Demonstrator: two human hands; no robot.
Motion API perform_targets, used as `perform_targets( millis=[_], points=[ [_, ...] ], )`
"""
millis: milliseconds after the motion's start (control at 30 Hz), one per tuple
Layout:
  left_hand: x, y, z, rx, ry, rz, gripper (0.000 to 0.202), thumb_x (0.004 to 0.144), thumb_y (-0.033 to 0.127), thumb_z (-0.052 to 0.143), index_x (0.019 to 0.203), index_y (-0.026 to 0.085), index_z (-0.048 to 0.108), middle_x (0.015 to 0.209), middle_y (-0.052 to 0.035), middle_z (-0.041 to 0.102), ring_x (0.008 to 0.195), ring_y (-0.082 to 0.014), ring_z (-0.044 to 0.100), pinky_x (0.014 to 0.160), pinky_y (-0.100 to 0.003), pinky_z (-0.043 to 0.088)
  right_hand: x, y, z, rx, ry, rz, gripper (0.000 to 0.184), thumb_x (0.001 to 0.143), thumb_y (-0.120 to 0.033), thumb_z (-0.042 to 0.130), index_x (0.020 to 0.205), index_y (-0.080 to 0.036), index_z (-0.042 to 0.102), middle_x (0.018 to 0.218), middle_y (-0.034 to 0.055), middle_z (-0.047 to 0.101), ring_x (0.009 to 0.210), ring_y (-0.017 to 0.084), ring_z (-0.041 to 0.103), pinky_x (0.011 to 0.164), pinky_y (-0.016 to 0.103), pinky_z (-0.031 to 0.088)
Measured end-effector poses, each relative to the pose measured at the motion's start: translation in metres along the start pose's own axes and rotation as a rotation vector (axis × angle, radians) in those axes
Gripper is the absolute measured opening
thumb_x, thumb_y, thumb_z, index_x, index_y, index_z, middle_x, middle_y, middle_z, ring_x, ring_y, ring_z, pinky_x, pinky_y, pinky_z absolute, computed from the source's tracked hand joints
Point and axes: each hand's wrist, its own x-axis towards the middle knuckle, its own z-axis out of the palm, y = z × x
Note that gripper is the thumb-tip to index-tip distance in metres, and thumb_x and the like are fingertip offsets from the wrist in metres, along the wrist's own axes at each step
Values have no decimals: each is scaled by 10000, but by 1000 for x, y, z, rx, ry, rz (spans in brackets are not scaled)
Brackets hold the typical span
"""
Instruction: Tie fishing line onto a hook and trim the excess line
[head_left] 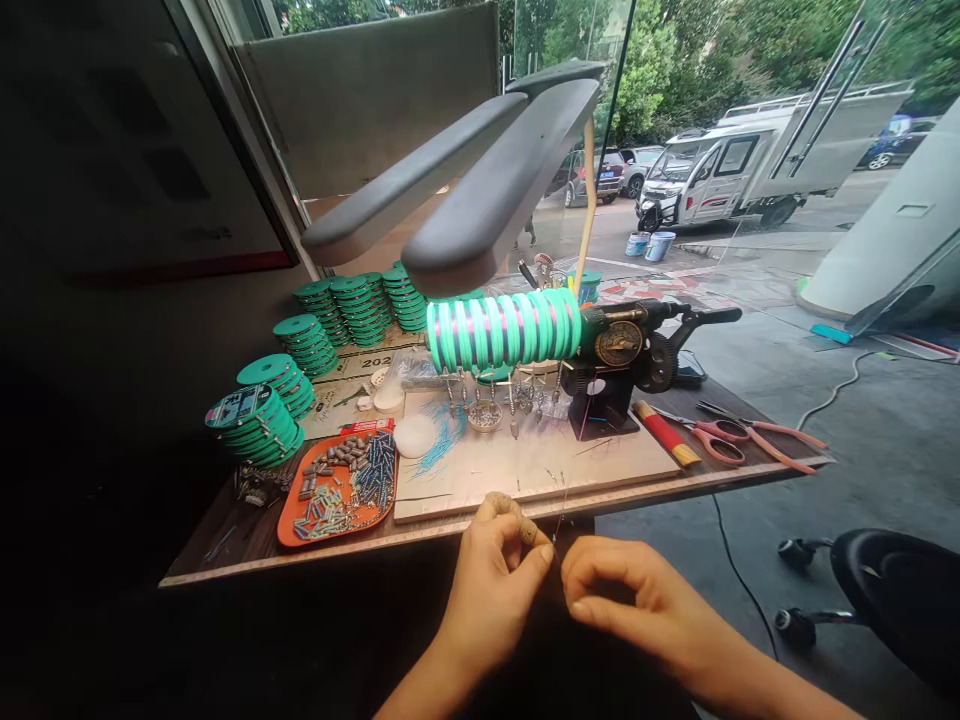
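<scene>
My left hand [495, 575] is closed, its thumb and index finger pinching a thin fishing line [559, 508] with a tiny fitting on it, in front of the table edge. Just to the right, my right hand [637, 595] has its fingers curled and the thumb pressed against them; what it holds, if anything, is too small to make out. Above the hands, a row of green line spools [504, 330] sits on a black hand-crank winder [600, 395]. Small metal pieces [514, 405] hang on lines below the spools.
An orange tray [285, 525] holds sinkers and small tubes. Stacked green spools [259, 425] stand at left. Blue strands [442, 440] lie on a pale board [465, 500]. Scissors [720, 445] and pliers [784, 430] lie at right. A grey two-armed lamp [502, 190] hangs overhead.
</scene>
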Motion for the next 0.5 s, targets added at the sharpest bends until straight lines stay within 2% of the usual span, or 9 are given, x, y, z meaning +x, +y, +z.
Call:
perform_targets(
  millis=[67, 133, 233, 333, 400, 500],
  points=[
    [-2, -2, 1, 31, 12, 77, 133, 720, 217, 591, 607, 147, 578, 716, -3, 429, 646, -124, 419, 563, -237, 334, -5, -8, 3, -129, 12, -94, 173, 786, -204, 509, 618, -164, 516, 643, -8, 508, 618, 116, 469, 580, 215, 350],
    [-3, -4, 2, -38, 29, 101, 131, 732, 220, 585, 620, 154, 574, 739, -7, 427, 697, -139, 433, 615, -246, 355, -7, -14, 3, -193, -8, -145, 164, 792, -187, 499, 632, -166, 531, 647, -1, 541, 608, 116, 496, 569, 208, 366],
    [-4, -7, 3, -85, 71, 117, 140, 744, 232, 582, 625, 159, 585, 746, -11, 425, 741, -154, 437, 659, -254, 361, 0, -19, -4, -174, 33, -105, 116, 817, -216, 483, 791, -174, 589, 679, 5, 604, 632, 130, 555, 594, 209, 411],
    [-5, -9, 3, -32, 105, 153, 119, 748, 236, 585, 651, 169, 603, 774, -17, 428, 781, -166, 443, 662, -254, 360, 13, -19, -13, -261, 90, -99, 185, 838, -212, 457, 956, -179, 596, 763, 17, 647, 707, 145, 591, 657, 225, 425],
    [-6, -9, 3, 7, 110, 168, 99, 751, 235, 585, 675, 176, 609, 786, -17, 427, 786, -168, 445, 658, -252, 359, 22, -20, -18, -376, 24, -118, 176, 827, -181, 468, 910, -173, 623, 788, 23, 660, 718, 146, 592, 668, 227, 415],
    [-5, -10, 3, 41, 111, 169, 101, 755, 241, 583, 683, 177, 612, 777, -14, 429, 772, -164, 444, 657, -253, 358, 32, -21, -22, -459, -72, -84, 159, 804, -143, 490, 759, -152, 642, 692, 15, 649, 630, 128, 568, 596, 206, 393]
  ],
)
